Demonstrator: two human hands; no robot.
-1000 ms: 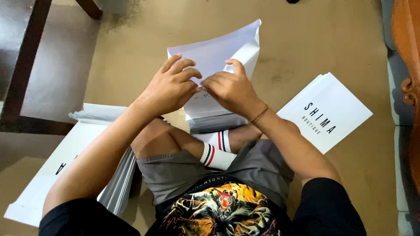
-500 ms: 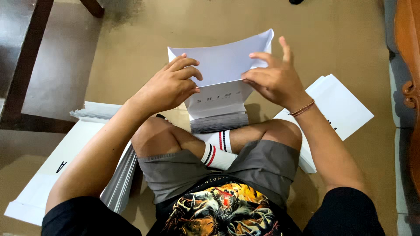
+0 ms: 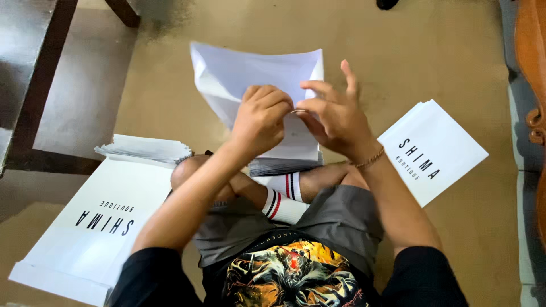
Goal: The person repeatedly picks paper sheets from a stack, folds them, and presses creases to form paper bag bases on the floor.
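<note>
Tan floor (image 3: 455, 51) spreads around us as we sit cross-legged. Our right hand (image 3: 335, 119), spread wide a moment ago, has rejoined our left hand (image 3: 259, 116); both now pinch the white paper bag (image 3: 256, 74), upright above the flat stack (image 3: 284, 165).

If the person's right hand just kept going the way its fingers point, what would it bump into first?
The right hand points leftward at the left hand, with the fingertips already about touching. It would probably meet that hand's fingers first, with the folded white paper sheet just behind, though depth is hard to judge.
</note>
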